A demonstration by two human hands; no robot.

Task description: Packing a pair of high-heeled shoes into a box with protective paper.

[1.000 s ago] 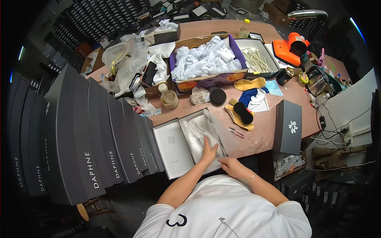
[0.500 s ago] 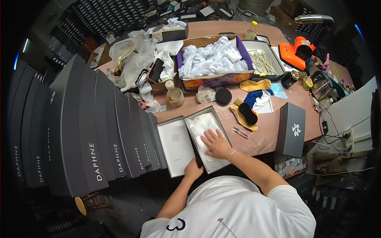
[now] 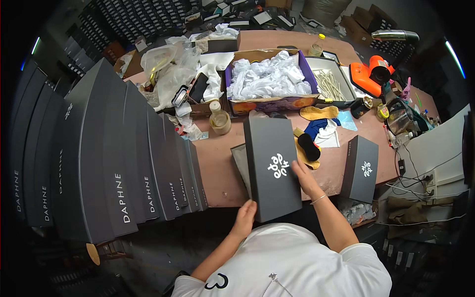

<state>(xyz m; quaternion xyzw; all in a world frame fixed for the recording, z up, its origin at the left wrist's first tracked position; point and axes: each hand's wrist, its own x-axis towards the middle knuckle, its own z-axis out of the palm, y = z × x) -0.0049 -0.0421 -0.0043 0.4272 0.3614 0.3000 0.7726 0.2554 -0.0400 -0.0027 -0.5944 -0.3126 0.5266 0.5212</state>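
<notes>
1. Two hands hold one dark grey box lid [image 3: 272, 167] with a white emblem on its top; it lies flat over the grey box base [image 3: 240, 159], whose left edge shows just beside it, at the near edge of the brown worktop [image 3: 217, 168].
2. The left hand [image 3: 245, 219] is closed on the lid's near left corner, fingers curled at its edge.
3. The right hand [image 3: 306, 177] lies on the lid's right side, fingers spread flat and touching the top by the emblem; a thin bracelet [image 3: 318, 199] sits on that wrist.
4. A second dark lidded box [image 3: 360, 169] with the same white emblem lies to the right, apart from the held lid, at the worktop's near edge.
5. Between the two boxes lie yellow insoles [image 3: 316, 113], a black shoe piece [image 3: 308, 147] and blue and white cloth [image 3: 322, 131].
6. Beyond, an open purple-sided carton [image 3: 269, 79] is full of crumpled white paper, and a small capped bottle [image 3: 219, 119] stands left of it.
7. A row of dark boxes [image 3: 123, 158] stands on edge along the person's left.
8. An orange tool [image 3: 370, 75] lies at the far right.
</notes>
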